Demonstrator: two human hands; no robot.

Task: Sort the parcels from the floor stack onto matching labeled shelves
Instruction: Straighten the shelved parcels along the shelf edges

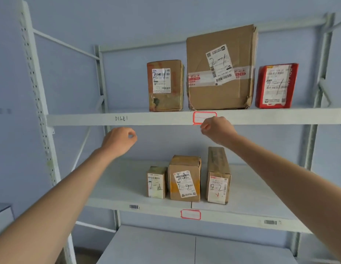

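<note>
Three parcels marked 2-1 stand on the upper shelf (108, 120): a small brown box (165, 85), a large brown box (221, 68) and a red parcel (276, 85). On the middle shelf (127, 189) stand three brown boxes marked 2-2: a small one (156, 182), a medium one (184, 179) and a tall narrow one (218, 175). My left hand (119, 141) hovers below the upper shelf's edge, fingers curled, holding nothing. My right hand (217, 130) is loosely closed and empty, right in front of the red-bordered shelf label (199, 117).
A second red-bordered label (190, 214) sits on the middle shelf's front edge. A lower shelf (146, 246) shows at the bottom. White perforated uprights (35, 88) frame the rack on the left and right. The floor stack is out of view.
</note>
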